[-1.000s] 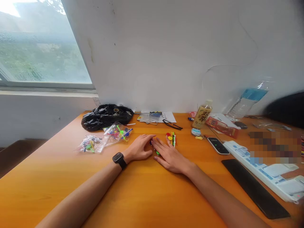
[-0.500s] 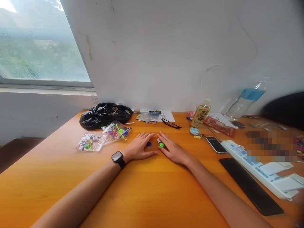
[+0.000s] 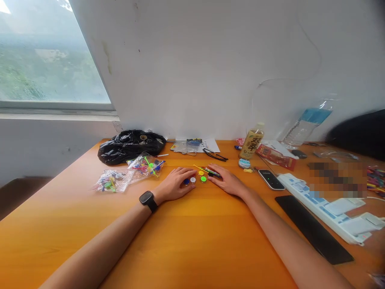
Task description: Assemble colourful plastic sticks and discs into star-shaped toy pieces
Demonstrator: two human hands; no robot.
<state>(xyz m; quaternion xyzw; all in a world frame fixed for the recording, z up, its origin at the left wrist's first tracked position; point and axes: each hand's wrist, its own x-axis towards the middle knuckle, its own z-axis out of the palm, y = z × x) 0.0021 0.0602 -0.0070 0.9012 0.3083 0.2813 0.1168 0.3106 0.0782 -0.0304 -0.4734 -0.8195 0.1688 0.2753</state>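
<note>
Cupped on the wood, my left hand (image 3: 176,184) has thumb and fingers apart around a blue disc (image 3: 187,182) and a white disc (image 3: 193,180). It wears a black watch (image 3: 146,198). My right hand (image 3: 227,180) lies opposite, fingers stretched forward over several thin coloured sticks (image 3: 202,168), their right ends partly hidden by it. A dark piece shows between its thumb and fingers, too small to name. Between the hands lie a bright green disc (image 3: 203,179) and a yellow disc (image 3: 201,173).
Left of the hands lie clear bags of colourful plastic parts (image 3: 110,180) and a black plastic bag (image 3: 129,146). Glasses (image 3: 215,155) rest behind. To the right are a drink bottle (image 3: 252,141), a small white device (image 3: 271,179), a power strip (image 3: 319,206) and a black slab (image 3: 313,228).
My right hand has drawn away to the right, widening the gap between the hands. The sticks and yellow disc have come into view, and the white disc now lies beside the blue one.
</note>
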